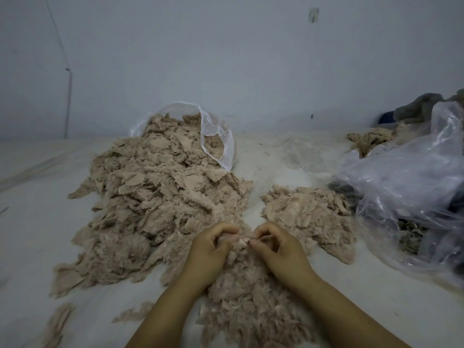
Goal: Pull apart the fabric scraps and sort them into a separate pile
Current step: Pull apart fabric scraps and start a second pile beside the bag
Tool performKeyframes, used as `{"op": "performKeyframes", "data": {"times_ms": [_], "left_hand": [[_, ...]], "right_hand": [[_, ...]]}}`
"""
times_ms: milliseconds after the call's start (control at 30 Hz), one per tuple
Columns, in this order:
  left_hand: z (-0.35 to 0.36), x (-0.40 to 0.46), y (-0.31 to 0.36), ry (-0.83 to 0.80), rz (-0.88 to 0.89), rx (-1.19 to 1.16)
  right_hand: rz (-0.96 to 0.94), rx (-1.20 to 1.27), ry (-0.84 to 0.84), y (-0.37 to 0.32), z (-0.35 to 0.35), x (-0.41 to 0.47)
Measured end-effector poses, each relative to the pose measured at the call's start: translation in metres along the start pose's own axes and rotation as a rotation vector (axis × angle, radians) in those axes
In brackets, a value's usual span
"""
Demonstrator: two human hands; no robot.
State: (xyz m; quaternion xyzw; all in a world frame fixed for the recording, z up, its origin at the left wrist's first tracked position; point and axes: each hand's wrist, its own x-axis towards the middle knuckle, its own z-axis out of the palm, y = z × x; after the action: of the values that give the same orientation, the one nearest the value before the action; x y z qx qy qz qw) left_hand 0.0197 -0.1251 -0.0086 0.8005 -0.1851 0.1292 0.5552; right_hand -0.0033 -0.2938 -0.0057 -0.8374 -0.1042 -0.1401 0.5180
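A big heap of beige fabric scraps (155,204) spills from a clear plastic bag (216,136) at the centre left. A smaller separate pile of scraps (308,212) lies to the right of it. Between them, near me, my left hand (211,252) and my right hand (278,247) both pinch one small beige scrap (239,243) with curled fingers, thumbs close together. More scraps (251,310) lie under and between my forearms.
A crumpled clear plastic bag (411,194) with dark material inside sits at the right, with grey cloth (421,106) and beige fabric (369,141) behind it. Everything lies on a white sheet (32,222) against a pale wall (226,59). Stray scraps (59,322) lie at the front left.
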Motion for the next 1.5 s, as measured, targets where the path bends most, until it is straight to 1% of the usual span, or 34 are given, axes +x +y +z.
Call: {"op": "performKeyframes", "data": {"times_ms": [67, 100, 167, 267, 333, 400, 467, 533, 600, 633, 700, 733, 767, 833, 867, 933, 967, 1000, 1100, 1200, 1233, 1300, 1367, 1500], "left_hand": [[0.002, -0.001, 0.004, 0.015, 0.039, -0.007], [0.003, -0.002, 0.006, 0.018, 0.056, -0.006], [0.003, -0.002, 0.008, 0.008, 0.05, -0.008], [-0.003, -0.002, 0.006, -0.042, 0.013, 0.052], [-0.007, -0.001, 0.005, -0.033, -0.039, 0.084], [-0.007, -0.001, 0.005, 0.002, -0.069, 0.063], [-0.005, -0.003, 0.006, 0.002, -0.052, 0.048], [0.0, -0.005, 0.009, -0.004, -0.014, 0.048], [0.001, -0.004, 0.009, 0.076, -0.006, 0.11], [-0.001, -0.002, 0.008, 0.154, -0.024, 0.144], [-0.009, 0.003, 0.008, 0.3, -0.085, 0.188], [-0.014, 0.005, 0.006, 0.337, -0.105, 0.162], [-0.016, 0.005, 0.006, 0.335, -0.107, 0.124], [-0.016, 0.002, 0.009, 0.24, -0.051, 0.093], [-0.013, -0.001, 0.011, 0.139, -0.013, 0.082], [-0.002, -0.005, 0.012, -0.098, -0.037, 0.083], [0.003, -0.007, 0.011, -0.171, -0.059, 0.092], [0.005, -0.006, 0.01, -0.172, -0.072, 0.086], [0.003, -0.002, 0.005, -0.019, -0.055, 0.004], [0.002, -0.003, 0.008, -0.041, -0.015, 0.004], [0.003, -0.004, 0.009, -0.034, -0.008, 0.018], [0.005, -0.002, 0.008, 0.03, -0.039, 0.032], [0.006, 0.001, 0.007, 0.101, -0.072, 0.045], [0.002, 0.006, 0.002, 0.234, -0.103, 0.068]], "right_hand": [[-0.016, 0.031, -0.079, -0.003, 0.004, -0.003], [-0.022, 0.052, -0.08, -0.003, 0.007, -0.003], [0.02, 0.179, -0.015, -0.004, 0.009, -0.001], [0.154, 0.474, 0.075, -0.004, 0.005, 0.001], [0.185, 0.576, 0.109, -0.003, 0.0, 0.003], [0.193, 0.587, 0.097, -0.003, -0.001, 0.004], [0.213, 0.55, 0.03, -0.002, 0.003, 0.003], [0.194, 0.401, -0.026, -0.002, 0.006, 0.002], [0.128, 0.217, -0.025, -0.001, 0.007, 0.003], [0.112, 0.194, -0.01, -0.001, 0.007, 0.004], [0.133, 0.285, 0.017, -0.001, 0.003, 0.005], [0.167, 0.359, 0.017, -0.001, 0.002, 0.005], [0.206, 0.433, 0.006, -0.001, 0.001, 0.004], [0.256, 0.523, -0.028, -0.001, 0.002, 0.002], [0.26, 0.539, -0.037, -0.002, 0.004, 0.001], [0.254, 0.574, -0.045, -0.004, 0.007, 0.001], [0.254, 0.594, -0.047, -0.004, 0.008, 0.001], [0.258, 0.604, -0.044, -0.003, 0.008, 0.002], [0.267, 0.574, -0.059, -0.003, 0.007, 0.002], [0.181, 0.499, -0.129, -0.004, 0.009, -0.001], [0.137, 0.447, -0.126, -0.005, 0.011, -0.001], [0.081, 0.386, -0.096, -0.005, 0.012, -0.001], [0.11, 0.452, -0.066, -0.006, 0.014, -0.001], [0.256, 0.616, -0.072, -0.009, 0.019, -0.004]]}}
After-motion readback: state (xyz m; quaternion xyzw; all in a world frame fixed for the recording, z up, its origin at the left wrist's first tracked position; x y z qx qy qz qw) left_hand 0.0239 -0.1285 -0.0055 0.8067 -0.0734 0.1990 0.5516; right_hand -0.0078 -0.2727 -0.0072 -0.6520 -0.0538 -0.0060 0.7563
